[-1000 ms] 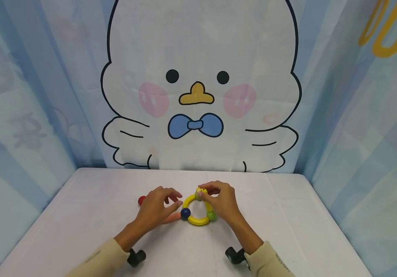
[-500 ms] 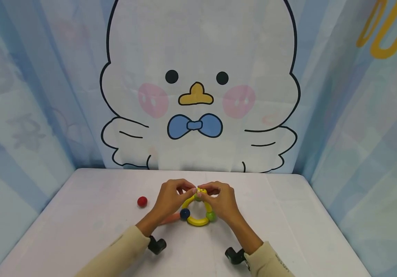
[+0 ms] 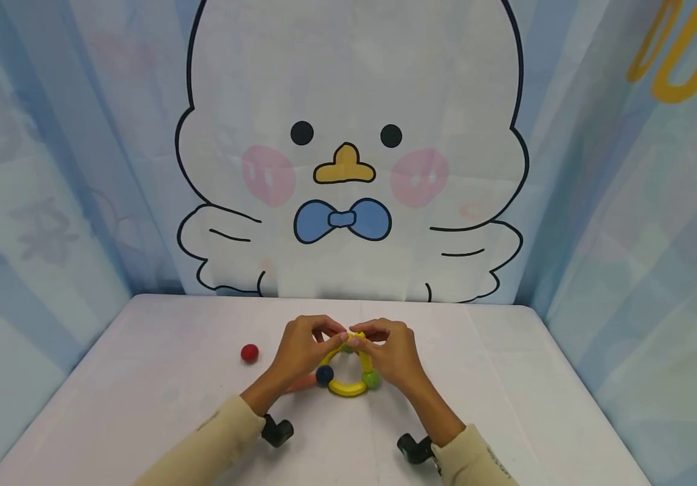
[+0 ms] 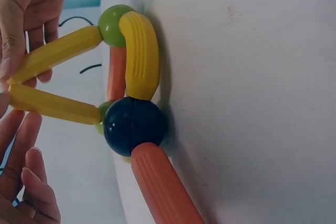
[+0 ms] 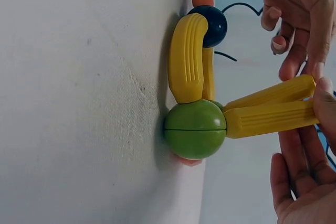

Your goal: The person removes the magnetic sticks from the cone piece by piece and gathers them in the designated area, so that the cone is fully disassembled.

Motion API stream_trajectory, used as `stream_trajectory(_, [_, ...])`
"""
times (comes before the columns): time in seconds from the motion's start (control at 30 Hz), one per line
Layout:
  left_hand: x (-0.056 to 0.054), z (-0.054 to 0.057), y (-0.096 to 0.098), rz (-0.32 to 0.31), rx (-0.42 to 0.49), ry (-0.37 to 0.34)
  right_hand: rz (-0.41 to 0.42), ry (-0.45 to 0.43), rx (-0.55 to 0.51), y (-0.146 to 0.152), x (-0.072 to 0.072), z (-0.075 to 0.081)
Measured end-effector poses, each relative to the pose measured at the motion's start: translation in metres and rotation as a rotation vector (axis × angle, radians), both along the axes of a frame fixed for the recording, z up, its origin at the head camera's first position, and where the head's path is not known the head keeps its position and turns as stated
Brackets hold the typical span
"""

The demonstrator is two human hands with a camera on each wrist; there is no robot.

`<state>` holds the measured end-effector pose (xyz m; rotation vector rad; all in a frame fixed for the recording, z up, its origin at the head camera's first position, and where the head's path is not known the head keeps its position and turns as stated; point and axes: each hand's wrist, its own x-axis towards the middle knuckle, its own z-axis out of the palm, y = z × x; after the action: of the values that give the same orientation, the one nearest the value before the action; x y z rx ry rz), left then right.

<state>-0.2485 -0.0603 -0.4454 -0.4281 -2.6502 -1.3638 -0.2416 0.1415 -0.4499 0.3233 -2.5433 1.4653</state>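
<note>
A ring of yellow curved magnetic sticks [image 3: 348, 389] lies on the table, with a dark blue ball [image 3: 324, 375] at its left and a green ball [image 3: 371, 379] at its right. Two yellow straight sticks rise from green balls and meet at their tips: one upright stick [image 4: 55, 106] on the left hand's side, another upright stick [image 5: 270, 119] on the right's. My left hand [image 3: 305, 344] pinches the tip of the first between thumb and fingers. The second stick's end is pinched by my right hand [image 3: 393, 351]. Fingers partly hide the joined tips in the head view.
An orange stick [image 3: 301, 383] reaches left from the blue ball, partly behind the left wrist. A loose red ball [image 3: 249, 353] lies farther left on the white table [image 3: 494, 405]. A printed curtain [image 3: 342, 263] stands behind the table's far edge.
My left hand has moved right, from hovering beside the ring to pinching at the stick tips, which uncovers the red ball. My right hand has stayed nearly in place.
</note>
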Motion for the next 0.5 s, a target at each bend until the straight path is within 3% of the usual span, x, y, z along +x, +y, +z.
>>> stream_trajectory(0.2, [0.006,-0.001,-0.002,-0.009,-0.028,0.015,0.019,0.008,-0.021,0.004,0.0,-0.001])
stream_trajectory(0.5, [0.017,-0.012,-0.003,-0.014,-0.105,0.034,0.015,-0.002,-0.038,0.007,0.002,0.0])
